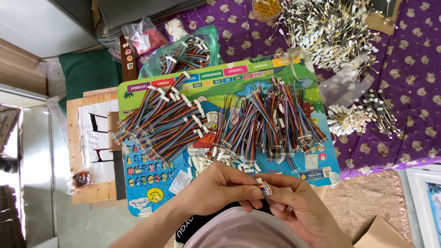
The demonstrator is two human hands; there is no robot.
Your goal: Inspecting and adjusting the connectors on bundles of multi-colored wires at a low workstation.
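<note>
The wire bundles (220, 124) are rainbow-striped: red, blue, green, yellow, orange, with small white tags and white end plugs. They lie on a bright cartoon-printed board (317, 96), green and sky blue, with a row of coloured label boxes along its top edge. The cloth (413, 82) behind is purple, dotted all over with small pale animal figures. A cushion (85, 69) is dark green. The heap of thin wires (330, 32) is yellow and black with white ends. The small piece (265, 188) pinched between the hands shows the same rainbow stripes
</note>
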